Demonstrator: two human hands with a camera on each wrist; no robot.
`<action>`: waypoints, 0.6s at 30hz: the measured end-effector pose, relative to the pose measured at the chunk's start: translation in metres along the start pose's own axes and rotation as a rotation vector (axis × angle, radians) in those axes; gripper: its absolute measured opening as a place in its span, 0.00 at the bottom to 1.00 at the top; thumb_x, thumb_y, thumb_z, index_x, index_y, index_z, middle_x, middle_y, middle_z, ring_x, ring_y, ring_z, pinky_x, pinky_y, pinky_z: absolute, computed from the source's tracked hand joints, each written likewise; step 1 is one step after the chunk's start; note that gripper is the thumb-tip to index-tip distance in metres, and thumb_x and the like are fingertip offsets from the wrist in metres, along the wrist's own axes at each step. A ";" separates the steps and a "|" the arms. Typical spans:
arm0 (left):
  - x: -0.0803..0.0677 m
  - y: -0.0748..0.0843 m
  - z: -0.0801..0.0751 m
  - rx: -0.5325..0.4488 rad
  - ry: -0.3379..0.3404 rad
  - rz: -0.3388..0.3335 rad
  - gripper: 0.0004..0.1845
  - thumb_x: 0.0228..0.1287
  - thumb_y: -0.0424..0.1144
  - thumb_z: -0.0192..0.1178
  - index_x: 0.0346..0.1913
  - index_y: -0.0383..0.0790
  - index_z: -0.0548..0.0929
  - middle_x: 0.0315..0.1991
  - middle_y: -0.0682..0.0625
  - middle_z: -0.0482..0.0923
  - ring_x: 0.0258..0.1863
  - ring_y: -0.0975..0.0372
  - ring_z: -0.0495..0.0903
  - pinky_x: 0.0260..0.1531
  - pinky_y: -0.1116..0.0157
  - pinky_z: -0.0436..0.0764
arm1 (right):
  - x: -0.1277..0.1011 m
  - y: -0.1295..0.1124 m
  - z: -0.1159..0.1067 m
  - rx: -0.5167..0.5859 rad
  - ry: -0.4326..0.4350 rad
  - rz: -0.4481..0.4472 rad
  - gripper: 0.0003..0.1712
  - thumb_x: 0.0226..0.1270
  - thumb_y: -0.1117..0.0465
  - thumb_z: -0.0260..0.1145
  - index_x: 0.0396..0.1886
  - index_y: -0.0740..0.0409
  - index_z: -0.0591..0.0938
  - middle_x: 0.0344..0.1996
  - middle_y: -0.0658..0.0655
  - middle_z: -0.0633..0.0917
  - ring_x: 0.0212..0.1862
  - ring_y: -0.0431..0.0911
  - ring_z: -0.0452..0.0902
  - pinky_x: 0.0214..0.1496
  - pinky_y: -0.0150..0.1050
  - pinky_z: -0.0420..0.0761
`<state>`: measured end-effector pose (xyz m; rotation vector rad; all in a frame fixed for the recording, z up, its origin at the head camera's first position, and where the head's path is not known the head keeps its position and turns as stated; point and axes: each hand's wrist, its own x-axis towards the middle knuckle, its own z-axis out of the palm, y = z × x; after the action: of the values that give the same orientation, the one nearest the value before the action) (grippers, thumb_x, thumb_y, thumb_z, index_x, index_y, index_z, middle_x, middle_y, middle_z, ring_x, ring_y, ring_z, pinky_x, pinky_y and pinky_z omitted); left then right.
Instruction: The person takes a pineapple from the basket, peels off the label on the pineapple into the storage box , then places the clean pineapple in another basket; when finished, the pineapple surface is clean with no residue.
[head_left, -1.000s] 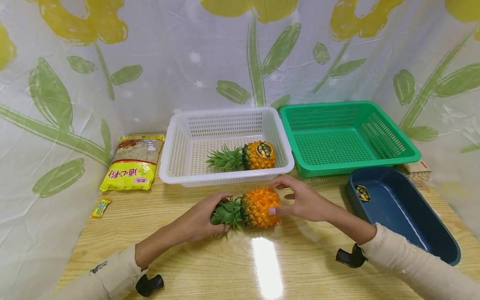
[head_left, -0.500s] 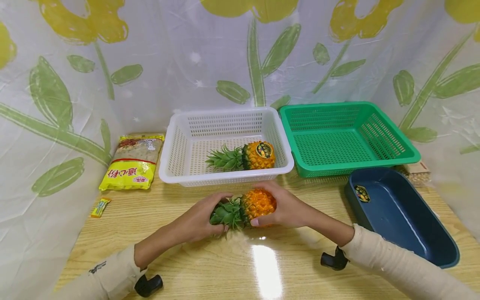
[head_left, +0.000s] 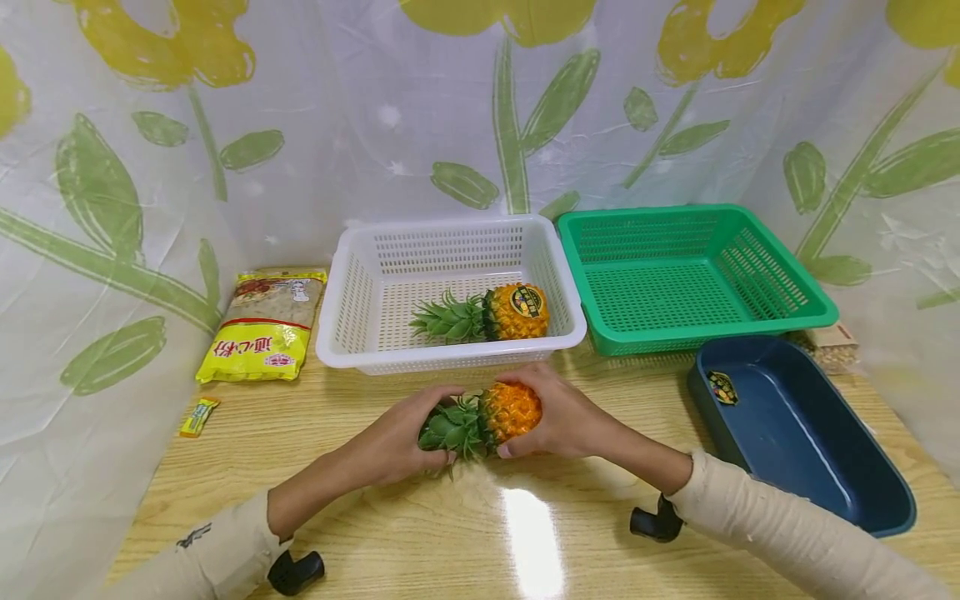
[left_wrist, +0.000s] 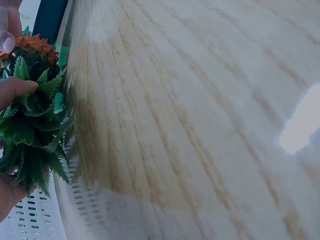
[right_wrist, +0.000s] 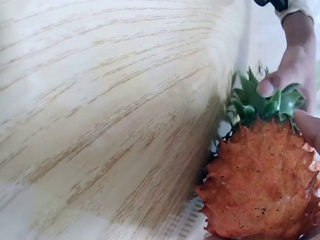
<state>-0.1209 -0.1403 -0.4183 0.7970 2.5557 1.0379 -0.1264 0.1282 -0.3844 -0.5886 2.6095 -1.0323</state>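
A pineapple (head_left: pixel 512 412) lies sideways on the wooden table in front of the white basket, its green crown pointing left. My left hand (head_left: pixel 397 435) grips the leafy crown, with the thumb on its near side. My right hand (head_left: pixel 567 414) curls round the orange body from the right, thumb in front and fingers over the far side. The left wrist view shows the crown (left_wrist: pixel 35 130) between thumb and fingers. In the right wrist view the spiky body (right_wrist: pixel 262 182) fills the lower right, with the left thumb on the leaves beyond it.
A second pineapple (head_left: pixel 517 312) with a black label lies in the white basket (head_left: pixel 341 360). To its right stand a green basket (head_left: pixel 645 340) and a dark blue tub (head_left: pixel 802 450). A yellow food bag (head_left: pixel 262 329) and a small yellow packet (head_left: pixel 198 417) lie at left.
My right hand has moved left from the pineapple's right end and closed round its body. The left hand stays on the crown, and the pineapple lies in nearly the same spot.
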 end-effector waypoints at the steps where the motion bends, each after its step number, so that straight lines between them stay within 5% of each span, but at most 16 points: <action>1: 0.000 0.000 0.000 0.003 0.002 0.001 0.45 0.55 0.39 0.75 0.75 0.44 0.63 0.62 0.48 0.75 0.55 0.56 0.78 0.53 0.55 0.79 | 0.000 -0.001 0.000 -0.004 0.002 0.009 0.53 0.39 0.47 0.87 0.68 0.51 0.75 0.60 0.59 0.74 0.51 0.50 0.75 0.48 0.46 0.80; 18: -0.002 0.001 0.000 0.023 0.024 0.036 0.45 0.56 0.40 0.75 0.74 0.43 0.64 0.65 0.47 0.74 0.58 0.55 0.77 0.55 0.52 0.79 | 0.001 0.001 0.002 -0.075 0.041 -0.017 0.47 0.41 0.46 0.85 0.64 0.48 0.78 0.61 0.56 0.76 0.52 0.50 0.76 0.46 0.44 0.80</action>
<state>-0.1194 -0.1409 -0.4176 0.8449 2.5872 1.0367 -0.1270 0.1271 -0.3870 -0.6146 2.6935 -0.9652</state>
